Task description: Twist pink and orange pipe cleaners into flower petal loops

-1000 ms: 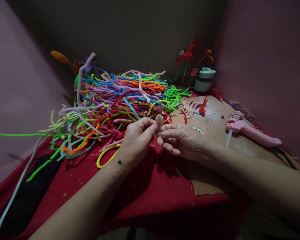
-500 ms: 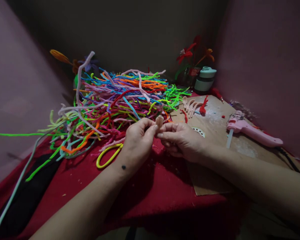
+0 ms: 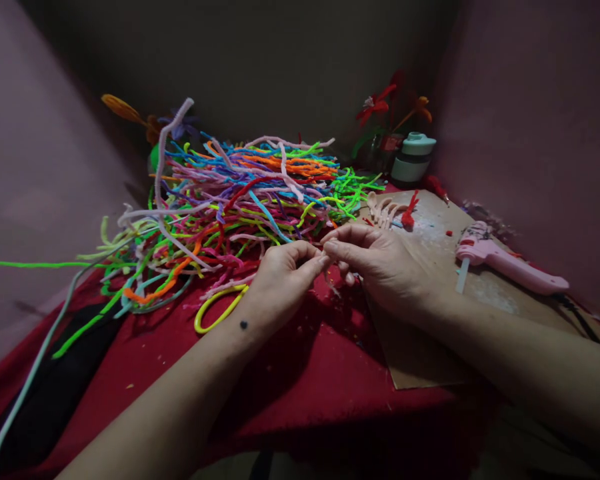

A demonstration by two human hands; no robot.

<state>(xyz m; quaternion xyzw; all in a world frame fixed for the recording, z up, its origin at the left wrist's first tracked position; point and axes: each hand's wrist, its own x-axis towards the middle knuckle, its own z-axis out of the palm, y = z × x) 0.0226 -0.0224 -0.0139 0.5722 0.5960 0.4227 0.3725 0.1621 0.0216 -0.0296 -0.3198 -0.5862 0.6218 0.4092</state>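
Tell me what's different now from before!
The right hand moved up a little, hiding the white disc. The beige bit no longer sticks up from the left hand; a thin strand hangs below. Both hands stay pinched close together. The glue gun and fuzzy heap stayed put.

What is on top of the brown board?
On the board are pale curved pieces and a red fuzzy piece; a pink glue gun lies at its right edge. The right hand and forearm cover part of the board, so anything under them cannot be seen.
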